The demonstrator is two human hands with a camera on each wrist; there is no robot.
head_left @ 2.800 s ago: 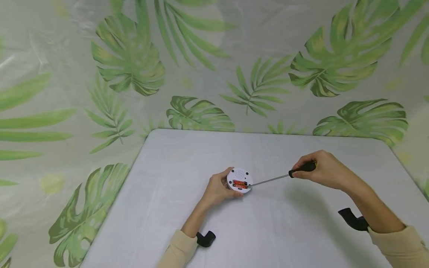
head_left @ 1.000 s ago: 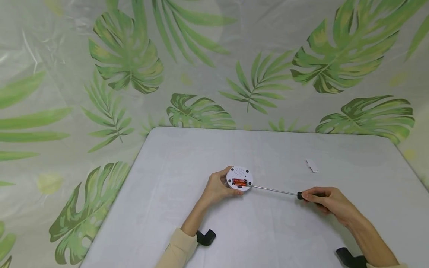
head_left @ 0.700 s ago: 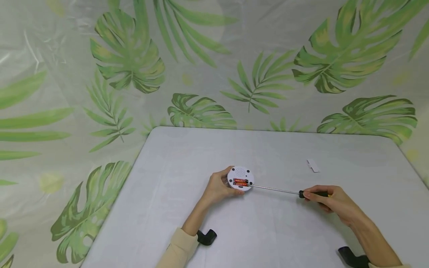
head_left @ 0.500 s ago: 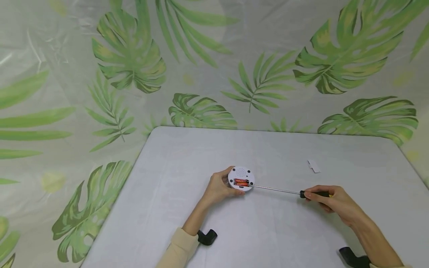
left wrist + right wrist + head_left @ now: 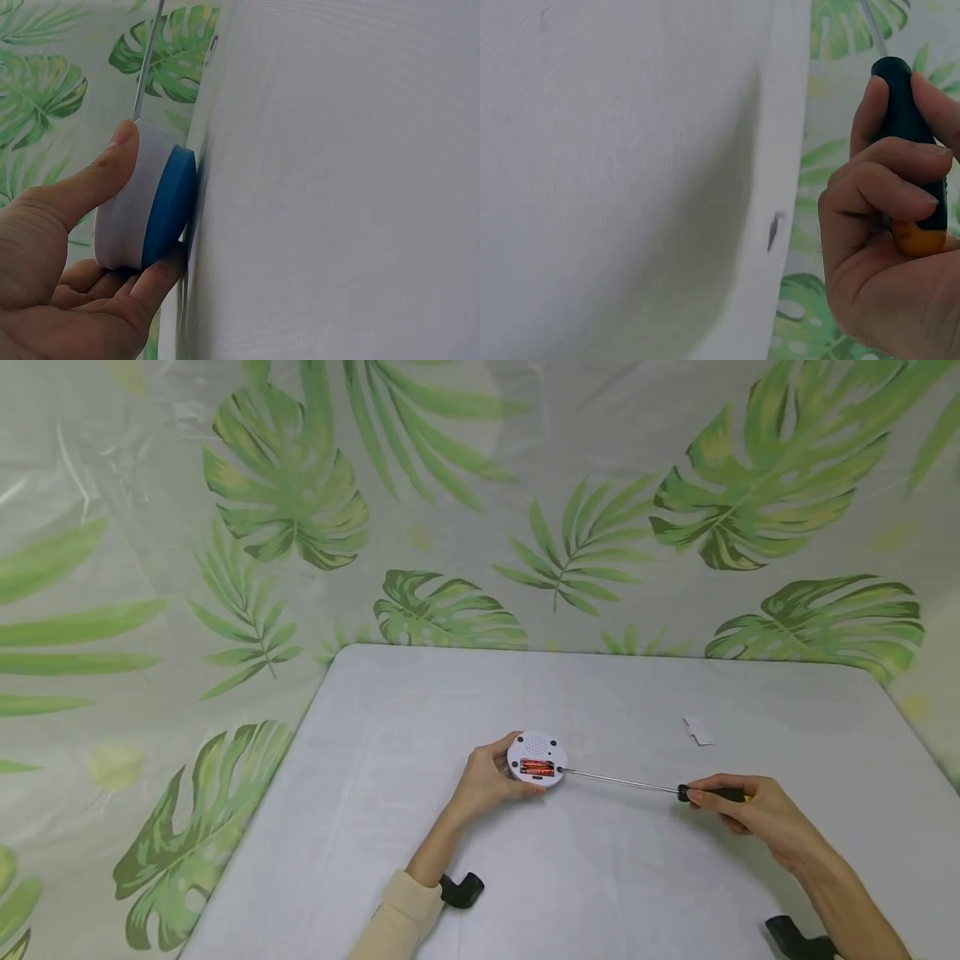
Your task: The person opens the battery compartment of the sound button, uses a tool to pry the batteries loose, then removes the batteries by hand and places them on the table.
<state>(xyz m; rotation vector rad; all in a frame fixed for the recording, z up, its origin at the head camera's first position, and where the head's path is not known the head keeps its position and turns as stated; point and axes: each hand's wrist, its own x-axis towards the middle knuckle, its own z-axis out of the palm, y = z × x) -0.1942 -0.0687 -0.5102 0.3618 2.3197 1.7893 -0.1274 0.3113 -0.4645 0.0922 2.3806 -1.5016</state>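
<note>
My left hand (image 5: 483, 787) grips a round white device (image 5: 536, 747) by its left side, thumb and fingers around its edge. Its underside faces up, with speaker holes, dark feet and an uncovered compartment where red batteries (image 5: 537, 767) lie side by side. A blue face (image 5: 174, 206) shows on the device's other side in the left wrist view. My right hand (image 5: 738, 806) holds a screwdriver (image 5: 618, 782) by its dark handle (image 5: 906, 105), which has a yellow-orange end. The shaft runs left to the device, its tip at the right edge beside the batteries.
A small white battery cover (image 5: 697, 731) lies on the white table (image 5: 600, 877) behind my right hand. Black curved pieces (image 5: 462, 891) sit at both wrists. A leaf-patterned sheet (image 5: 442, 510) rises beyond the table's back edge.
My right hand has come down and nearer, levelling the screwdriver, and the white cover now shows. Lately the tip has shifted slightly off the batteries' end towards the device's edge. The left hand stays put.
</note>
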